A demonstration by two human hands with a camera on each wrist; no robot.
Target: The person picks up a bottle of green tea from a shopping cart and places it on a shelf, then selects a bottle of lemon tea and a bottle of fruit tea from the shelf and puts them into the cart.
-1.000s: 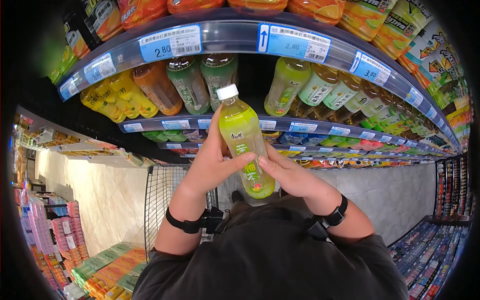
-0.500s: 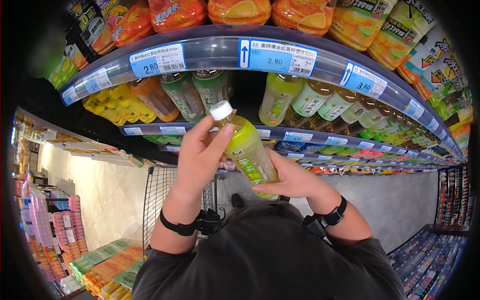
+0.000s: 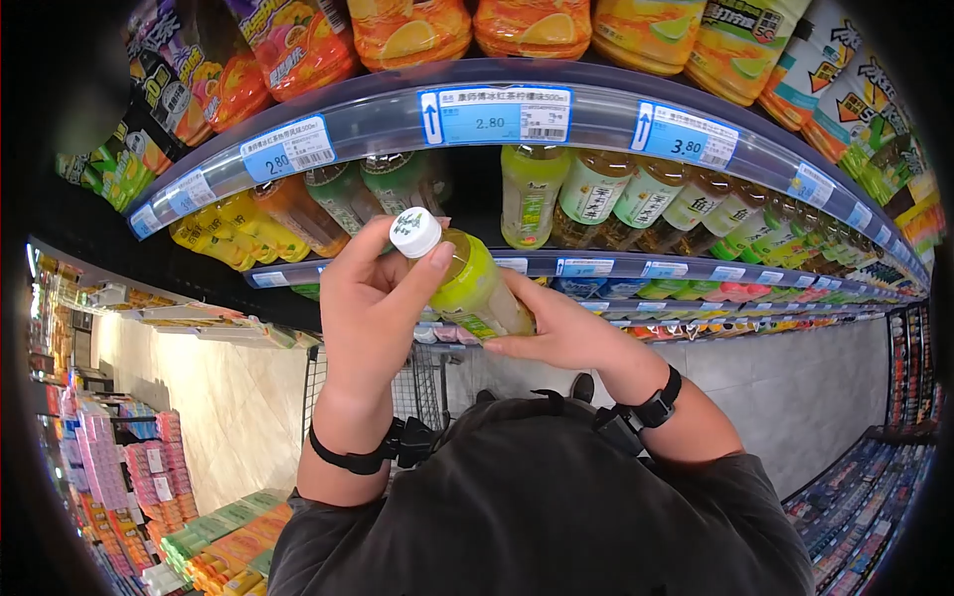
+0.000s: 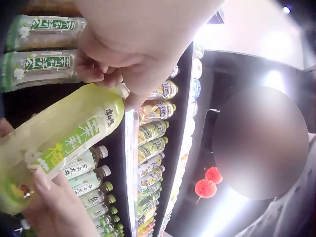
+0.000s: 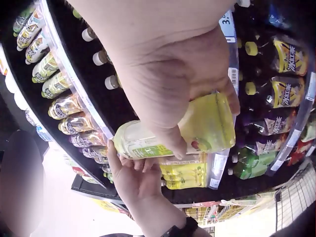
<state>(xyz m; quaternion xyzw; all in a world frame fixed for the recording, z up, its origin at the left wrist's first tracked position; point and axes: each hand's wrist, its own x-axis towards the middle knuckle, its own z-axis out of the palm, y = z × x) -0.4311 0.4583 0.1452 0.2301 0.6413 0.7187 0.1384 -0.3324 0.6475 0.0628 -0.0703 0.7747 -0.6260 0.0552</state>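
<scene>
A yellow-green bottled drink (image 3: 475, 288) with a white cap (image 3: 415, 232) is held in front of the shelf, tilted so its cap faces up toward the head camera. My left hand (image 3: 370, 298) grips it at the neck, thumb just below the cap. Around the lower part of the bottle my right hand (image 3: 568, 336) is curled, its thumb across the front. In the left wrist view the bottle's label (image 4: 69, 143) shows white and green characters. The right wrist view has the base (image 5: 224, 121) beside the right hand, with the left hand (image 5: 140, 182) at the other end.
A similar yellow-green bottle (image 3: 534, 197) stands on the shelf behind, among other teas. Blue price tags (image 3: 497, 117) line the curved shelf edge (image 3: 378, 111). Orange drinks (image 3: 407, 35) fill the shelf above. A wire cart (image 3: 397, 382) stands below on the left.
My left hand has moved from the bottle's side up to its neck. The bottle has tipped, its cap now turned toward the head camera. The view has shifted slightly right along the shelf.
</scene>
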